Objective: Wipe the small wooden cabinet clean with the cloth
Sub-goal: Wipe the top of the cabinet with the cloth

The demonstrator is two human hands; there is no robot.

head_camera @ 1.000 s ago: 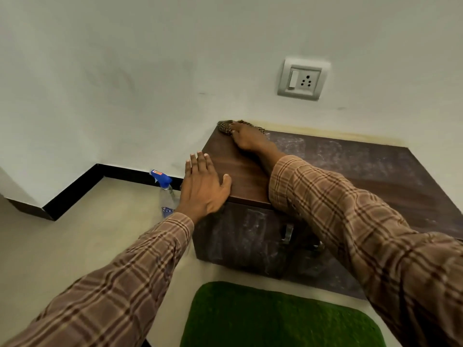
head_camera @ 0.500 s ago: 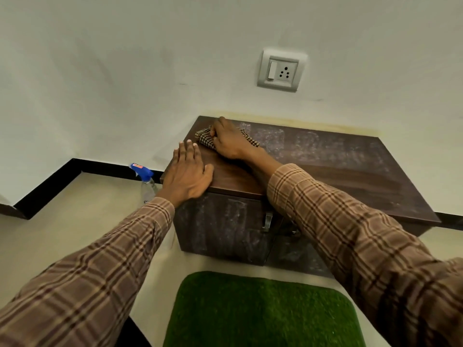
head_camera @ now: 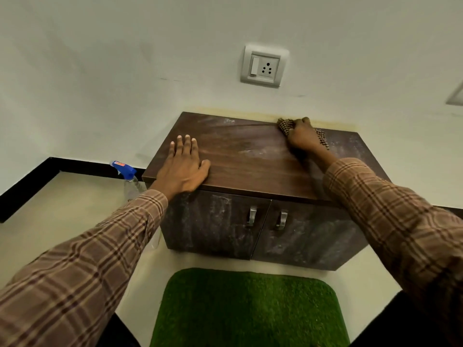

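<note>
Matting of green artificial turf (head_camera: 246, 309) lies nearest, on the pale floor in front of the small dark-brown wooden cabinet (head_camera: 250, 171). The cabinet stands against the white wall, with two front doors and two curved metal handles (head_camera: 266, 218) at their meeting edge. Both doors carry pale dusty streaks.

The left hand (head_camera: 181, 169) lies flat on the near left part of the cabinet top, fingers straight and spread, holding nothing. Judged purpose: bracing the body and steadying the cabinet. The right hand (head_camera: 302, 137) is at the far right part of the top, just beside the wall, fingers curled round the bunched brown-and-cream checked cloth (head_camera: 285, 125) and pressing it to the surface. The two hands are well apart.

The left and middle of the top appear darker and cleaner; the far right corner and a patch near the middle show pale residue. Judged status: top partly wiped, doors not yet done.

Recommended technique for the stroke in hand:
- Keep the cloth flat under the palm with even downward pressure.
- Run overlapping passes along the back edge, then forward.
- Refold the cloth once soiled.

A clear plastic spray bottle with a blue trigger head (head_camera: 126, 175) stands on the floor just beside the cabinet's left side. A white wall socket with switch (head_camera: 263, 67) is mounted above.
</note>
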